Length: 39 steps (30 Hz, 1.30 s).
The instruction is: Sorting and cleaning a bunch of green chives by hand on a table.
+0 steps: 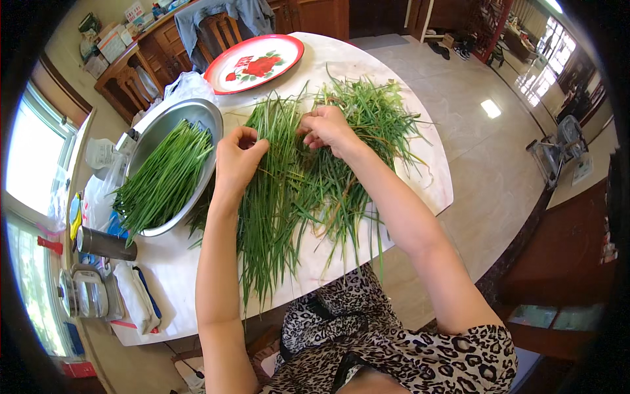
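Note:
A long bundle of green leafy stalks, apparently garlic chives [270,197], lies across the table, its dark tips hanging over the near edge. My left hand [236,157] is at the bundle's left side, thumb and forefinger curled against the stalks. Between this bundle and a messier heap of leaves and yellowish bits [379,111] is my right hand [329,129], its fingers bunched together. Whether either hand pinches a stalk is hard to make out. Left of my left hand, a metal basin [215,115] holds neatly aligned chives [167,177].
A red-rimmed enamel tray with painted flowers [268,64] lies at the table's [344,51] far side. Along the left stand a dark cylindrical flask [106,243], a folded white cloth [135,295], a glass pot [91,295] and plastic bags [192,86]. Wooden chairs [224,32] stand beyond.

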### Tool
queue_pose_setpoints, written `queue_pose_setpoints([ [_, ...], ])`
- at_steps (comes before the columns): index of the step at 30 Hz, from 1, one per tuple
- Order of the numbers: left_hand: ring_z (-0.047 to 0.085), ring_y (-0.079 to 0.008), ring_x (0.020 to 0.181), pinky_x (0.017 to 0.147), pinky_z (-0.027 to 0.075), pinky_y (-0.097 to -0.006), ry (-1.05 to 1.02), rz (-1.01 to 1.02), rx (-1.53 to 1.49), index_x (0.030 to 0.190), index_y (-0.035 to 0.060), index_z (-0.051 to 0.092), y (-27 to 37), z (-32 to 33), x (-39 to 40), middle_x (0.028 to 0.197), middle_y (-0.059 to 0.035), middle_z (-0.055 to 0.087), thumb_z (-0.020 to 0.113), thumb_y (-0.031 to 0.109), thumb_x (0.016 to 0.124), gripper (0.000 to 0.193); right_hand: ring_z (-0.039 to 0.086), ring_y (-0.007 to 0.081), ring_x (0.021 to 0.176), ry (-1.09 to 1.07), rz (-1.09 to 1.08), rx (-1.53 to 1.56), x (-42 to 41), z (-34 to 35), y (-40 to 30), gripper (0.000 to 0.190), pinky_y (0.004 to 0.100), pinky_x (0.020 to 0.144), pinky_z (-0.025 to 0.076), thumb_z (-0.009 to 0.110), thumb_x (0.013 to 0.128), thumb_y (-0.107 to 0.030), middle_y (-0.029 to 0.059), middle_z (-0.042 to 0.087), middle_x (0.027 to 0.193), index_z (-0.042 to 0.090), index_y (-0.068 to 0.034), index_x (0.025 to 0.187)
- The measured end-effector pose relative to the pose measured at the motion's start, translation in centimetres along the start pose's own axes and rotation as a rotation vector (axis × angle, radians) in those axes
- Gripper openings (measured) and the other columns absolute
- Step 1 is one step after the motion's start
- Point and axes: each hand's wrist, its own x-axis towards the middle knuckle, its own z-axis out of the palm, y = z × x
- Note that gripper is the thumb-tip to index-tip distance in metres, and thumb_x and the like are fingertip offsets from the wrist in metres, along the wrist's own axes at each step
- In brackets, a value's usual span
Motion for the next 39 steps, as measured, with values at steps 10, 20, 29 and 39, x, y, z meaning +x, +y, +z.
queue_pose_setpoints([
  [10, 0.052, -0.0083, 0.064, 0.06, 0.043, -0.0237, 0.031, 0.033, -0.086, 0.085, -0.003, 0.063, -0.8, 0.1, 0.3, 0.071, -0.002, 0.061, 0.068, 0.01, 0.072, 0.019, 0.058, 0.0097, 0.061, -0.342, 0.066, 0.239, -0.1, -0.1, -0.1, 0.025, 0.0227, 0.047, 0.043, 0.061, 0.08, -0.007, 0.0032, 0.063, 0.08, 0.06, -0.001, 0.103],
  [20, 0.062, -0.0207, 0.082, 0.076, 0.048, -0.0321, 0.104, 0.527, 0.425, 0.091, -0.0011, 0.064, 0.5, 1.9, -0.9, 0.088, -0.0115, 0.066, 0.072, 0.014, 0.075, 0.024, 0.058, 0.0121, 0.057, -0.292, -0.071, 0.058, -1.7, 1.2, -0.1, 0.026, 0.0258, 0.05, 0.049, 0.07, 0.085, -0.026, 0.0057, 0.062, 0.072, 0.063, 0.0, 0.089],
  [29, 0.059, -0.012, 0.078, 0.069, 0.047, -0.0258, -0.225, -0.143, -0.258, 0.093, -0.0037, 0.063, -1.3, 0.8, 1.7, 0.082, -0.007, 0.065, 0.065, 0.014, 0.086, 0.019, 0.057, 0.0079, 0.057, -0.332, -0.117, 0.123, -2.2, 1.2, -0.3, 0.02, 0.0215, 0.051, 0.047, 0.068, 0.087, -0.022, 0.0011, 0.061, 0.073, 0.064, -0.003, 0.093],
  [39, 0.059, -0.0131, 0.068, 0.064, 0.048, -0.0262, -0.095, -0.136, -0.344, 0.101, -0.0031, 0.056, -2.1, 1.2, 2.1, 0.079, -0.0094, 0.065, 0.053, 0.009, 0.09, 0.016, 0.057, 0.0078, 0.058, -0.334, -0.137, 0.103, -2.3, 0.4, 0.1, 0.02, 0.0216, 0.052, 0.048, 0.065, 0.089, -0.02, 0.002, 0.063, 0.08, 0.064, -0.003, 0.099],
])
